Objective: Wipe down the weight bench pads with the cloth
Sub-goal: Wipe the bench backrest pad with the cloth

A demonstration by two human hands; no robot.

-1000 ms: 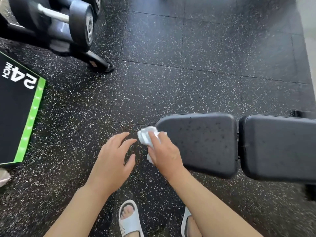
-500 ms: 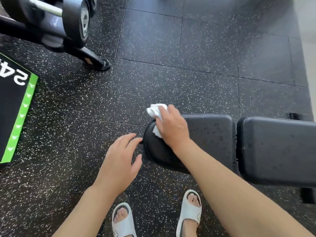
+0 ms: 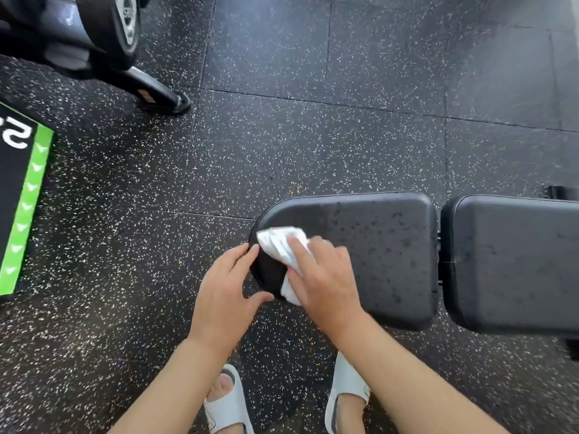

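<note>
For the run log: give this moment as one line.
right hand: presses cloth on seat pad | left hand: touches pad's end | back pad: untouched

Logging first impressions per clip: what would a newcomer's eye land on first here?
The white cloth stands out, pressed by the right hand onto the rounded end of the dark, speckled seat pad at centre. The left hand rests its fingertips on that pad's edge. At the far left lies a black box with a bright green stripe, and a dumbbell rack fills the upper left corner.
</note>
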